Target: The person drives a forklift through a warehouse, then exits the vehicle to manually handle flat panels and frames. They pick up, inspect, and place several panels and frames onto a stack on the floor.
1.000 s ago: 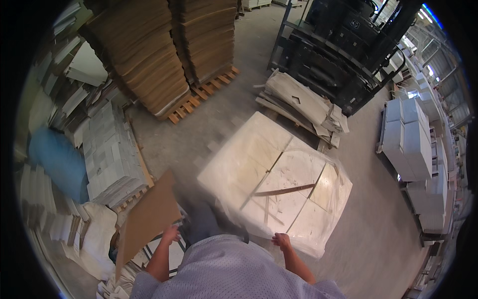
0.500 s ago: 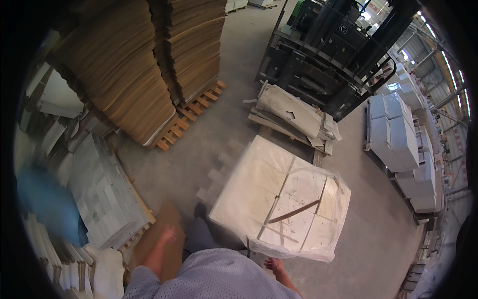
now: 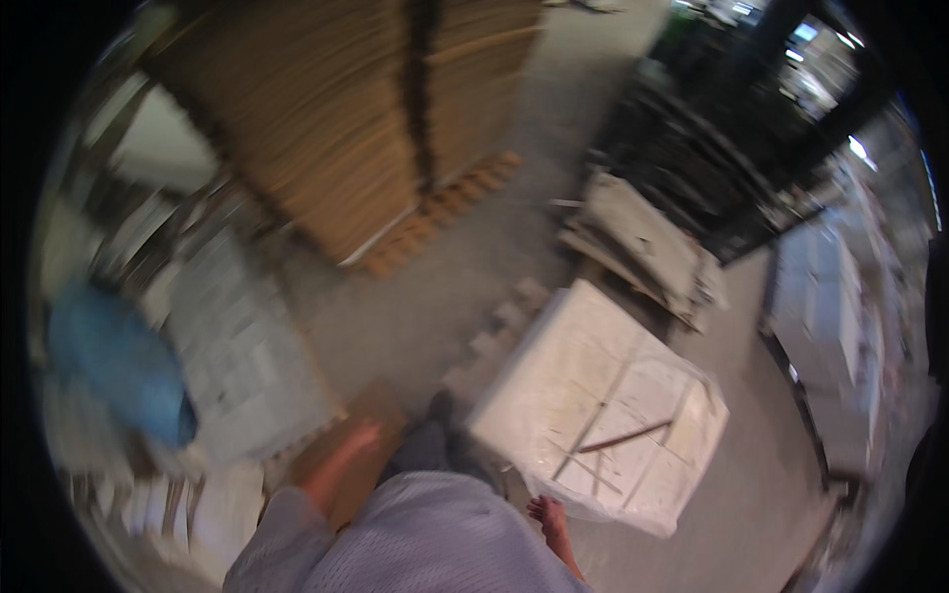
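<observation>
Over a brown cardboard sheet (image 3: 348, 472) at the lower left, my left hand (image 3: 364, 437) is smeared by motion. Its fingers and any grip on the sheet do not show clearly. My right hand (image 3: 547, 511) hangs beside the near edge of a square white stack (image 3: 539, 395) wrapped in clear film. Its fingers are slightly apart and seem to hold nothing. Straps cross the stack's top, and a dark brown strip (image 3: 625, 436) lies slantwise on it.
A tall stack of brown cardboard (image 3: 316, 128) stands on a wooden pallet at the far left. Grey-white sheets (image 3: 242, 356) and a blue rounded bundle (image 3: 119, 361) are at left. Beyond the wrapped stack are a loaded pallet (image 3: 643, 237) and a dark forklift (image 3: 692, 148). White stacks (image 3: 816, 296) line the right.
The view has swung, shifting the whole scene to the right and blurring it. My left hand stays over the cardboard sheet, and my right hand stays beside the wrapped stack.
</observation>
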Motion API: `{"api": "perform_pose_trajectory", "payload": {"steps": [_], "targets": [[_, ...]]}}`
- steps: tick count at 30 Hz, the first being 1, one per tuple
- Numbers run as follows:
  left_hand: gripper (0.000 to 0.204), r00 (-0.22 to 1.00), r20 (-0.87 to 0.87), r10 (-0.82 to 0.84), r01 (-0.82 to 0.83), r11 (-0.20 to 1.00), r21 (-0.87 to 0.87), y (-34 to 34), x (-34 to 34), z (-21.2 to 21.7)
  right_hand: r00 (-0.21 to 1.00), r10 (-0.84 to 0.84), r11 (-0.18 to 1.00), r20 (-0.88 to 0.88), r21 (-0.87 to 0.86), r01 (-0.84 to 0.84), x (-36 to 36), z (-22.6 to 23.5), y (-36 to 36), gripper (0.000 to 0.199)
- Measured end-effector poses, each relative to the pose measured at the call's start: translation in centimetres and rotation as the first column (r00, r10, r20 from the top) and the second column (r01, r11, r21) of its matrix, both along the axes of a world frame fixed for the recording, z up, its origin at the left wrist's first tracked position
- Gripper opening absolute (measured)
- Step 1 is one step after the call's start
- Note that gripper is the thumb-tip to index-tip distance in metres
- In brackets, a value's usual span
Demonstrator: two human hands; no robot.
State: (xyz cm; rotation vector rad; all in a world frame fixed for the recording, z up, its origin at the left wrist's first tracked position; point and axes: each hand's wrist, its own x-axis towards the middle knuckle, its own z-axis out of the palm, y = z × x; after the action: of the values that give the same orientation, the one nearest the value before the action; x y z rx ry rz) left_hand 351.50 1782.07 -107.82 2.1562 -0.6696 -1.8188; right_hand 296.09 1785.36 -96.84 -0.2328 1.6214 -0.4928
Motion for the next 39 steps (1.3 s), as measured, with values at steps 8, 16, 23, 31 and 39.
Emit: {"api": "perform_pose_trajectory", "payload": {"steps": [8, 16, 23, 31, 39], "targets": [[0.041, 0.911, 0.033, 0.411, -0.411, 0.911, -0.007, 6.0, 0.2, -1.8, 0.748, 0.652, 0.720, -0.123, -0.207, -0.662, -1.0, -3.4, -2.8, 0.051], [0.047, 0.967, 0.088, 0.239, -0.251, 0.952, 0.173, 14.2, 0.5, 2.7, 0.949, 0.316, 0.940, -0.001, -0.139, -0.313, 0.4, -6.3, -11.4, 0.058], [0.040, 0.920, 0.130, 0.369, -0.384, 0.916, 0.119, 7.8, 5.1, 1.8, 0.963, 0.261, 0.960, -0.063, -0.090, -0.266, 5.5, -6.6, -15.4, 0.054], [0.038, 0.976, 0.030, 0.215, -0.216, 0.974, 0.064, -7.6, 18.3, 2.6, 0.988, 0.150, 0.988, -0.021, -0.027, -0.150, 16.3, -6.7, -16.8, 0.046], [0.040, 0.981, 0.028, 0.192, -0.194, 0.977, 0.086, -19.4, 31.3, 5.3, 0.992, 0.111, 0.994, -0.065, -0.005, -0.112, 25.0, -4.0, -22.2, 0.043]]}}
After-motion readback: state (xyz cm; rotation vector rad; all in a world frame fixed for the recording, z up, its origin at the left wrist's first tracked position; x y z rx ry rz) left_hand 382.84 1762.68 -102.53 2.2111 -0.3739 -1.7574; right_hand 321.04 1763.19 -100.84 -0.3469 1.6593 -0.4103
